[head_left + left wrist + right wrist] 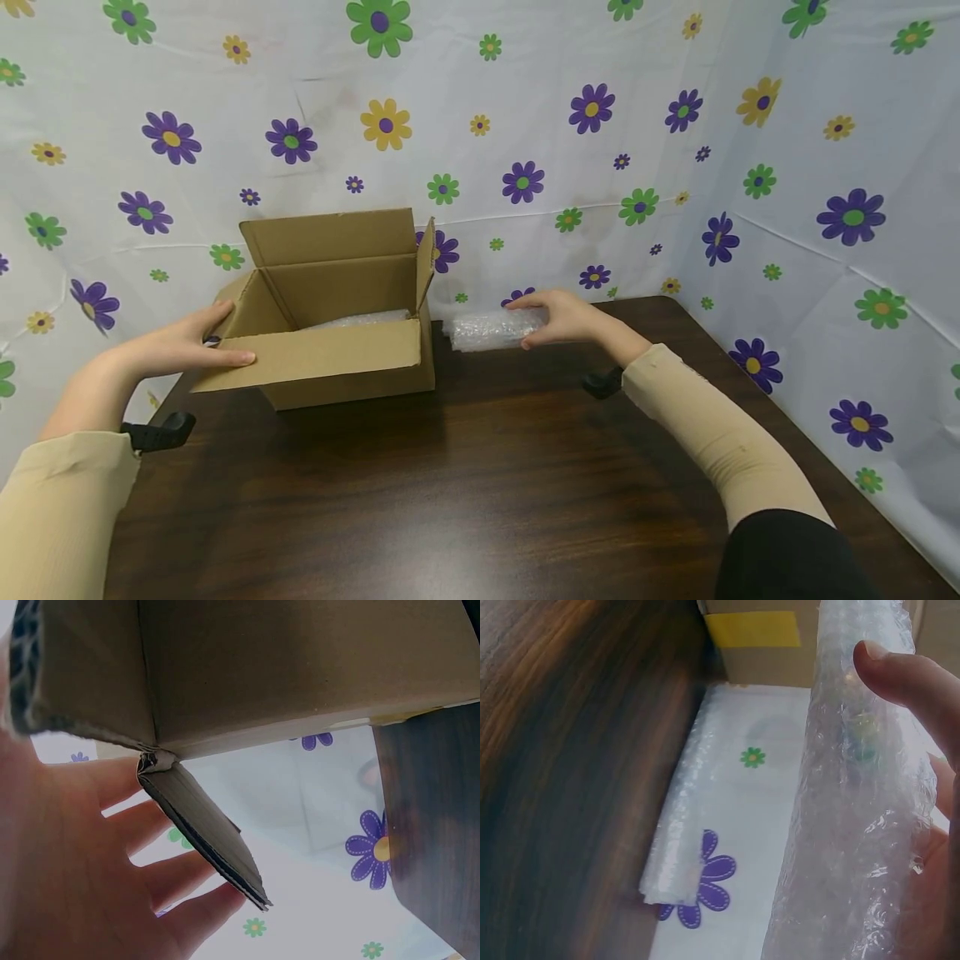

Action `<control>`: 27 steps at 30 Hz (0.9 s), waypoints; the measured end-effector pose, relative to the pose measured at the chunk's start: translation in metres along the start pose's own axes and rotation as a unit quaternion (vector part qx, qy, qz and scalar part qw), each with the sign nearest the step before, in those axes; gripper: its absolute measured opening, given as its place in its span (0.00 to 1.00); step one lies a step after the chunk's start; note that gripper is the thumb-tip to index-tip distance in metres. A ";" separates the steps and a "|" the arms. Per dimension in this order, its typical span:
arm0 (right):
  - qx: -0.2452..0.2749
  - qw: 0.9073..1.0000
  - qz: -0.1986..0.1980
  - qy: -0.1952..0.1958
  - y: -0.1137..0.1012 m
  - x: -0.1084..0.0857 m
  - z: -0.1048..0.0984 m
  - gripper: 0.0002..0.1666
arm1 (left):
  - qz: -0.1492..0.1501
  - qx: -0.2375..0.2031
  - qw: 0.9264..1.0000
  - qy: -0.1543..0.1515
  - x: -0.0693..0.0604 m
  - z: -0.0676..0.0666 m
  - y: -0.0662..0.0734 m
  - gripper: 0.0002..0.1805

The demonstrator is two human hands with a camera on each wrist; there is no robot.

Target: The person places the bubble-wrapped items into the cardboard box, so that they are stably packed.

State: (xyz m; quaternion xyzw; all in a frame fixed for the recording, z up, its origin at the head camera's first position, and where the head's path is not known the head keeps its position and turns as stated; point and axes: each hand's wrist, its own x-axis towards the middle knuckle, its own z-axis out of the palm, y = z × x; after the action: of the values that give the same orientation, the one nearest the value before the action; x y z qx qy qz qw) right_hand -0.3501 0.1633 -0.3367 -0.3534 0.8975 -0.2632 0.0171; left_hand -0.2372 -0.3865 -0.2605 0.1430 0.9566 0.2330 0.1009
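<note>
An open cardboard box [352,379] stands at the left of the table, with bubble wrap [363,318] showing inside. My left hand [176,342] is at its left side, thumb on the front flap [330,354]. In the left wrist view the fingers of my left hand [150,877] are spread and nearly straight behind a side flap [206,825]. My right hand [566,318] grips a bubble-wrapped bundle [487,330] to the right of the box, thumb on one side and fingers on the other. The right wrist view shows this bundle [855,825] in my right hand [930,750].
A second bubble-wrapped piece [679,832] lies along the table's back edge, beyond the held one. The dark wooden table [465,483] stretches in front of the box. A flower-patterned cloth [480,167] hangs behind the table and on its right side.
</note>
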 end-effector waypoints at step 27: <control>-0.030 0.993 -0.112 -0.008 -0.060 -0.020 -0.039 0.38 | 0.003 0.002 1.000 0.006 0.001 0.000 -0.001 0.56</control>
State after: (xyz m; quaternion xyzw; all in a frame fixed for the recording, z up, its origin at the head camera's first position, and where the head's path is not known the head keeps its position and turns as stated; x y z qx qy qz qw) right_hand -0.3056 0.1572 -0.2775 -0.4545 0.8595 -0.2333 -0.0161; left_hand -0.2380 -0.3865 -0.2613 0.1444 0.9571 0.2326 0.0944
